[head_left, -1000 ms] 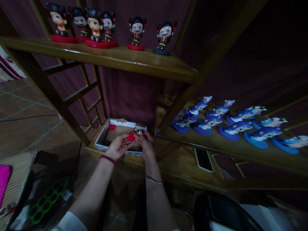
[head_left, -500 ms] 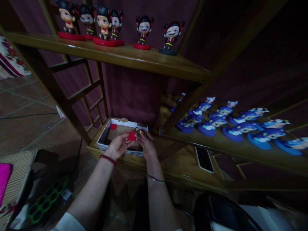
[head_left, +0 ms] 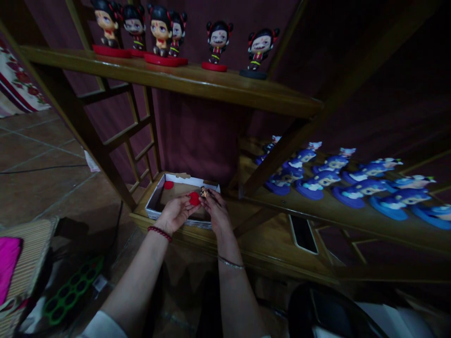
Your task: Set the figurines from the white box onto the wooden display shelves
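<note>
Over the shallow cardboard box (head_left: 155,199) on the lower shelf, my left hand (head_left: 176,212) is closed around the edge of a red round base (head_left: 194,198). My right hand (head_left: 215,209) grips a small dark-haired figurine (head_left: 204,191) close beside that base. The fingers partly cover the figurine, and I cannot tell whether it touches the base. Another red disc (head_left: 168,185) lies in the back left corner of the box.
Above, a wooden shelf (head_left: 197,80) carries several figurines (head_left: 217,42) on round bases. To the right, several blue figurines (head_left: 319,183) stand on a middle shelf. A phone (head_left: 303,234) lies on the lower shelf. A slanting post (head_left: 278,157) divides the shelving.
The whole view has shifted slightly, so the shelves appear a little further right. Both hands keep their grips, and the figurine in my right hand looks more upright.
</note>
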Tool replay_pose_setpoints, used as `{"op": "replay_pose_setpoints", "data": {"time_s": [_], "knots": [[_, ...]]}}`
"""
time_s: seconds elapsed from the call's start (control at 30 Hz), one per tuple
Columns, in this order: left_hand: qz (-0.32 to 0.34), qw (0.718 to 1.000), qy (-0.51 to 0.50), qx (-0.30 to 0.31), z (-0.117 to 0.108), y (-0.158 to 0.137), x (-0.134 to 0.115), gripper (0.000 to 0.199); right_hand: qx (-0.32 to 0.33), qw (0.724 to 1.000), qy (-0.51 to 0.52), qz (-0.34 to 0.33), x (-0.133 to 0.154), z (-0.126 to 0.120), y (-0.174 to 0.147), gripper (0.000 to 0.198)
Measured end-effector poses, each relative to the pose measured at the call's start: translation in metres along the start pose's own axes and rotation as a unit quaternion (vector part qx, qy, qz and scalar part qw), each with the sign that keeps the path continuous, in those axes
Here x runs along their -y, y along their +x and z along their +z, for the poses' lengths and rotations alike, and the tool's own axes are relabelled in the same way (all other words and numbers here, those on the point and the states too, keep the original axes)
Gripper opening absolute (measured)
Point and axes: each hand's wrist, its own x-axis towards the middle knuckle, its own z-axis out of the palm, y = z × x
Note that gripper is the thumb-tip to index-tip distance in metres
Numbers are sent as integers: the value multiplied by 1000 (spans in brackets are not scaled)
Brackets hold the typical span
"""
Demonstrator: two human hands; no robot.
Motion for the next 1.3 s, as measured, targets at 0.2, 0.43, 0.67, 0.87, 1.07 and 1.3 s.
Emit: {"op": "replay_pose_setpoints", "data": {"time_s": [0.2,0.43,0.67,0.87,1.07,1.3], "knots": [[19,1000,-8,-3,1,1,2,21,8,1000,-21,-12,2,-1,-1,34],[29,1000,-1,-12,3,0,4,21,33,999,-33,-23,1,-3,-2,39],[31,999,12,-6,4,-2,3,17,62,993,-64,-78,-2,-5,1,38],[30,999,7,-15,4,-2,4,14,76,988,-86,-104,-4,-6,3,36],[19,1000,-3,-19,1,2,5,12,78,987,-90,-106,-1,-6,1,34],[15,1000,-9,-24,2,2,6,13,70,987,-98,-105,3,-5,-3,32]]}}
